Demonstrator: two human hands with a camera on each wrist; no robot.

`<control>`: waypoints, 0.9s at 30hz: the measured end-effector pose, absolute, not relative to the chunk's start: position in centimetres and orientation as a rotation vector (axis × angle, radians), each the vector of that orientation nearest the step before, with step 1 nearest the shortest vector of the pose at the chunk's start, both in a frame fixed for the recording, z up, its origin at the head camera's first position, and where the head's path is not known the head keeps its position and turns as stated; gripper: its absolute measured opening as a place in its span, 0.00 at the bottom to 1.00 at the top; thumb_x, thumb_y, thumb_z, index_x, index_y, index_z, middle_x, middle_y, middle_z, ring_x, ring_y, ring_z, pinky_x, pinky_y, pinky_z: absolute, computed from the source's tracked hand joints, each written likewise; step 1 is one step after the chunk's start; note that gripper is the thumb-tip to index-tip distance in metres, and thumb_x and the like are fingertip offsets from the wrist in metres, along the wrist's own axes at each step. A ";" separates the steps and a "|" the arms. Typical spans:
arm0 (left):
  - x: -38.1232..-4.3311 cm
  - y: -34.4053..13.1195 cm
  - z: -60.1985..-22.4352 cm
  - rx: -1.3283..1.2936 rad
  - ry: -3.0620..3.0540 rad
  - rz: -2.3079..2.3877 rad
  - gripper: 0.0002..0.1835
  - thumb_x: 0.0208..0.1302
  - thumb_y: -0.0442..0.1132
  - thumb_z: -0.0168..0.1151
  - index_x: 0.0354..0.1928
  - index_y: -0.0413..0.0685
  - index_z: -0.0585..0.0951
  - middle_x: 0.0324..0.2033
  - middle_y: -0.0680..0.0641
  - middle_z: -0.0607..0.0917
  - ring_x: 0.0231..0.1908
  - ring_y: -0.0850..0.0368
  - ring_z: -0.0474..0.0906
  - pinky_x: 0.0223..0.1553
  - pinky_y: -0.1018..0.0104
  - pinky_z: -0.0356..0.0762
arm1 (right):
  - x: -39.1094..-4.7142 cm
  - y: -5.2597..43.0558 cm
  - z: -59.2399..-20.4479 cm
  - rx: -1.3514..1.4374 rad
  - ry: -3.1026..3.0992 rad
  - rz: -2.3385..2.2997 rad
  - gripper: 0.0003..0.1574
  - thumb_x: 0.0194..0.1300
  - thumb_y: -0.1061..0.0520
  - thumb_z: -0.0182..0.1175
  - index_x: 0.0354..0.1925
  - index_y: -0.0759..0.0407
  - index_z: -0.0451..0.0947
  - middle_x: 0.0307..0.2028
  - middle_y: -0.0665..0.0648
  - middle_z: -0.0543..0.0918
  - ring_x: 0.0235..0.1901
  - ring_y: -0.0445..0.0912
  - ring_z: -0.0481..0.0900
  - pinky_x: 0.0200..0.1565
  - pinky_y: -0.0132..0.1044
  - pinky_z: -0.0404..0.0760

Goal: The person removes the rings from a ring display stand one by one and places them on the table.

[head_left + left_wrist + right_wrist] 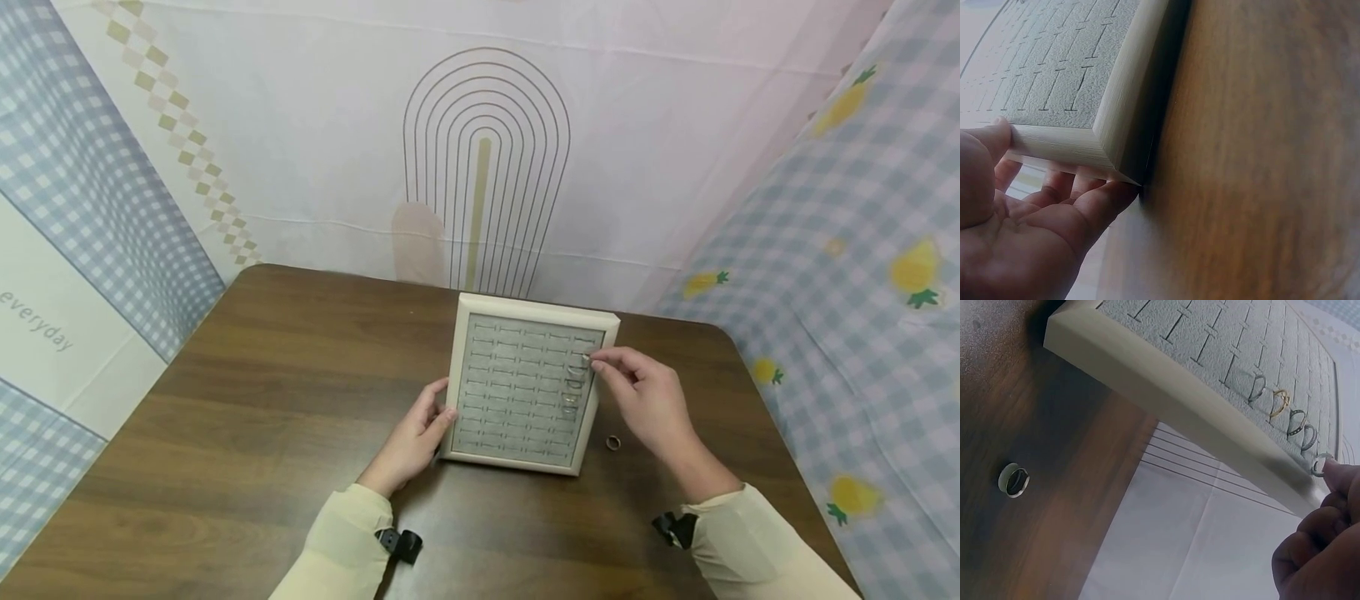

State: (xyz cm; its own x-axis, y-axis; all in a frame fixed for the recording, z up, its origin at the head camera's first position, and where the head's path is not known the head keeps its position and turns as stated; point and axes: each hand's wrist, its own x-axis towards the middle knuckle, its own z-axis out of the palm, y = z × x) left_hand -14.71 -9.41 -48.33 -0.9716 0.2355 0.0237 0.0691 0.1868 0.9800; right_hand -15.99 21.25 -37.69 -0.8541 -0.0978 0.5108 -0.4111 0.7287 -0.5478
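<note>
A ring display board with a pale frame and grey slotted padding leans upright on the table. My left hand grips its lower left side, thumb at the front and fingers behind, as the left wrist view shows. At the board's upper right edge, my right hand pinches a silver ring between thumb and fingertips, against the padding. Several rings sit in the column below it, among them a gold ring and a silver ring. One loose ring lies on the table beside the board.
The brown wooden table extends around the board. Behind it hangs a white patterned cloth, with a blue checked cloth at the right. Black straps circle both wrists.
</note>
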 end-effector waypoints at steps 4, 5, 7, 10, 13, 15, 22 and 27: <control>-14.7 -9.4 -48.2 0.305 2.305 1.911 0.26 0.78 0.38 0.51 0.74 0.51 0.63 0.45 0.44 0.85 0.48 0.51 0.82 0.56 0.45 0.76 | -16.0 21.5 -37.7 0.386 -2.485 0.946 0.05 0.67 0.62 0.67 0.40 0.55 0.87 0.19 0.47 0.69 0.17 0.38 0.62 0.22 0.29 0.63; -14.7 -9.3 -48.2 0.304 2.299 1.915 0.26 0.78 0.38 0.51 0.74 0.51 0.63 0.45 0.44 0.85 0.48 0.51 0.82 0.56 0.46 0.76 | -16.0 21.6 -37.7 0.379 -2.487 0.947 0.05 0.66 0.62 0.67 0.40 0.55 0.87 0.19 0.47 0.69 0.17 0.38 0.63 0.22 0.29 0.63; -14.7 -9.3 -48.2 0.300 2.293 1.920 0.26 0.78 0.38 0.51 0.74 0.51 0.63 0.45 0.44 0.85 0.48 0.51 0.82 0.56 0.46 0.76 | -16.0 21.8 -37.7 0.361 -2.486 0.951 0.05 0.66 0.62 0.67 0.40 0.55 0.87 0.19 0.47 0.71 0.18 0.39 0.63 0.22 0.29 0.64; -14.7 -9.3 -48.3 0.282 2.291 1.928 0.26 0.78 0.38 0.52 0.74 0.51 0.63 0.45 0.43 0.85 0.49 0.50 0.82 0.55 0.45 0.76 | -15.9 22.0 -37.7 0.335 -2.482 0.963 0.04 0.66 0.62 0.68 0.40 0.55 0.87 0.19 0.47 0.72 0.18 0.38 0.64 0.22 0.29 0.63; -14.7 -9.3 -48.5 0.264 2.296 1.932 0.26 0.78 0.37 0.51 0.74 0.51 0.63 0.45 0.43 0.85 0.49 0.49 0.82 0.55 0.46 0.77 | -15.7 22.2 -37.7 0.320 -2.487 0.973 0.04 0.66 0.62 0.68 0.39 0.56 0.87 0.19 0.48 0.71 0.17 0.38 0.63 0.22 0.29 0.63; -14.8 -9.3 -48.6 0.258 2.296 1.935 0.26 0.78 0.37 0.51 0.74 0.51 0.63 0.45 0.42 0.85 0.48 0.49 0.82 0.54 0.46 0.77 | -15.6 22.3 -37.8 0.311 -2.494 0.974 0.04 0.65 0.61 0.68 0.39 0.56 0.87 0.19 0.48 0.70 0.17 0.39 0.63 0.22 0.30 0.63; -14.9 -9.3 -48.8 0.272 2.277 1.951 0.26 0.78 0.37 0.51 0.74 0.51 0.62 0.47 0.42 0.85 0.50 0.47 0.82 0.55 0.45 0.76 | -15.3 22.8 -38.0 0.256 -2.509 0.984 0.03 0.65 0.60 0.69 0.38 0.57 0.87 0.18 0.49 0.69 0.18 0.39 0.63 0.23 0.29 0.64; -14.9 -9.3 -48.8 0.290 2.295 1.925 0.26 0.79 0.38 0.51 0.74 0.51 0.62 0.48 0.41 0.85 0.50 0.48 0.82 0.56 0.45 0.76 | -15.0 23.2 -38.4 0.209 -2.536 0.976 0.03 0.65 0.58 0.70 0.37 0.57 0.86 0.18 0.49 0.69 0.18 0.39 0.63 0.22 0.29 0.64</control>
State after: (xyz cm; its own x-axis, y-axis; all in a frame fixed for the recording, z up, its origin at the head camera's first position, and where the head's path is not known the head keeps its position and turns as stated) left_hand -14.94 -9.33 -48.80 -0.9728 0.2305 0.0225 0.0622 0.1666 0.9841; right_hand -15.05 23.16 -38.40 -0.9033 0.0081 0.4289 -0.2816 0.7431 -0.6071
